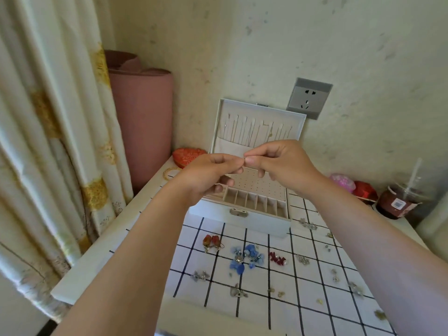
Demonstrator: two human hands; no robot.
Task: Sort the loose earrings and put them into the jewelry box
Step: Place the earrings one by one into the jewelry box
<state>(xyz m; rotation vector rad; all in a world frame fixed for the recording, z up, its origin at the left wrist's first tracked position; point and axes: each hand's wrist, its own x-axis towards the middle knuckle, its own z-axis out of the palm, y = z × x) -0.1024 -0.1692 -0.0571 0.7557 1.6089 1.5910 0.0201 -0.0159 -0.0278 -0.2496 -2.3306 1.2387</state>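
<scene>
Where the white tablecloth with black grid lines (pixel 303 299) lies closest to the person, small silver-grey earrings (pixel 200 275) are scattered on it. A little further lie a cluster of blue flower-shaped earrings (pixel 244 257), a pair of orange-red drop earrings (pixel 212 241) to its left and small dark red earrings (pixel 277 258) to its right, all apart from one another. Behind them stands the white rectangular jewelry box (pixel 242 221), with its lid (pixel 257 127) open and upright toward the wall; a front row of narrow compartments and a perforated panel behind it can be seen. Above the box the two bare forearms reach forward and the hands meet. The left hand (pixel 208 173) and the right hand (pixel 283 163) each pinch, with thumb and forefinger, the same tiny metal earring (pixel 244 158), while the other fingers are curled; its shape is too small to tell. Further back, a red embroidered pouch (pixel 189 156) and a thin gold bangle (pixel 171 171) lie left of the box, a pink rolled mat (pixel 143 122) stands in the corner beside the cream curtain (pixel 48 141), a grey wall socket (pixel 309 98) sits above the lid, and a plastic cup of dark red drink (pixel 397 202) stands at the right.
</scene>
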